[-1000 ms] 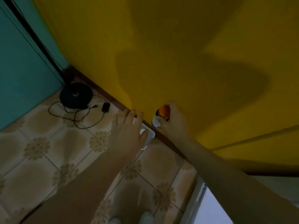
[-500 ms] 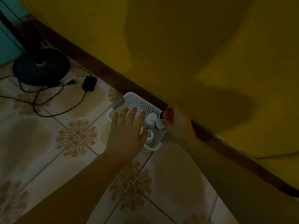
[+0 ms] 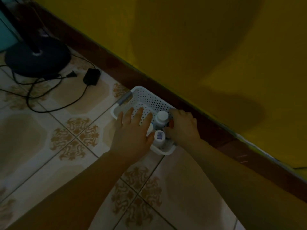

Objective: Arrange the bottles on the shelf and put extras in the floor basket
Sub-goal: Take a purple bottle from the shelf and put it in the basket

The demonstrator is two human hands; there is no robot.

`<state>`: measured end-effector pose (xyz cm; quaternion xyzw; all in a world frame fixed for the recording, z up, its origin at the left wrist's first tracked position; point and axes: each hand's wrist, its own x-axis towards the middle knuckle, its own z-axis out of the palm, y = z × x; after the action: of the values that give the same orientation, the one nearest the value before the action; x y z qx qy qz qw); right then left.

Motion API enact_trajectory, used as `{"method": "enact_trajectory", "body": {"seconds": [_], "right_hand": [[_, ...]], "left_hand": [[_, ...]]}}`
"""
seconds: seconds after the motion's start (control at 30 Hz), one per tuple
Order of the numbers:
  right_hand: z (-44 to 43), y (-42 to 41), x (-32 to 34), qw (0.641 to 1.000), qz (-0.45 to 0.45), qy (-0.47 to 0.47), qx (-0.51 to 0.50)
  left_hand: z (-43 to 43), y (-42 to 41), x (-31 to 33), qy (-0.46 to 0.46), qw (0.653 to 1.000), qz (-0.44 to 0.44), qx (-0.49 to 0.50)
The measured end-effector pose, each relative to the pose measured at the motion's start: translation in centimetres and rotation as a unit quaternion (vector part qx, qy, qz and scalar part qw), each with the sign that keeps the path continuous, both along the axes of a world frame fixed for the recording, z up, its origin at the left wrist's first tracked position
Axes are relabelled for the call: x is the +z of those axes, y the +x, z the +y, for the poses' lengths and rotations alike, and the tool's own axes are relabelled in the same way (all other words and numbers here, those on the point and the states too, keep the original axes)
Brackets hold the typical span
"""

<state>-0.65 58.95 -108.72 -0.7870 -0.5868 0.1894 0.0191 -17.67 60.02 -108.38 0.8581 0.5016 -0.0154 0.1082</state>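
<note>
At far left a black fan base (image 3: 37, 58) is sitting on the tiled floor (image 3: 49, 163). We are holding our left hand (image 3: 132, 133), fingers straight and spread wide, over the white basket (image 3: 144, 95) by the wall. A white-capped bottle (image 3: 161, 119) is standing inside, and our right hand (image 3: 182, 128) is gripping an orange-capped bottle (image 3: 171, 124) at the basket's right side.

R hand (image 3: 181, 126) holds bottle (image 3: 171, 124) w/ orange cap in white basket (image 3: 141, 95). L hand (image 3: 132, 131) flat over it.
</note>
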Motion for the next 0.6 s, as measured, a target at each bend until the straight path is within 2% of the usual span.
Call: {"method": "enact_trajectory", "body": {"seconds": [0.13, 0.27, 0.4, 0.53, 0.6], "right_hand": [[-0.6, -0.5, 7.4, 1.0, -0.011, 0.02, 0.011], [-2.1, -1.9, 18.9, 0.999, -0.01, 0.017, 0.027], [-3.7, -3.8, 32.9, 0.998, -0.044, 0.013, 0.05], [-5.3, -5.8, 48.2, 0.994, -0.078, 0.021, 0.069], [-6.3, -6.9, 56.0, 0.993, -0.089, 0.036, 0.067]], "left_hand": [[-1.3, -0.6, 6.9, -0.024, 0.999, 0.046, 0.005], [-3.3, -1.7, 17.4, -0.025, 0.997, 0.074, 0.002], [-5.0, -3.5, 30.5, -0.032, 0.995, 0.094, 0.012], [-6.4, -5.2, 45.8, 0.011, 0.999, 0.047, 0.016], [-7.3, -5.8, 53.1, 0.003, 0.999, 0.047, 0.026]]}}
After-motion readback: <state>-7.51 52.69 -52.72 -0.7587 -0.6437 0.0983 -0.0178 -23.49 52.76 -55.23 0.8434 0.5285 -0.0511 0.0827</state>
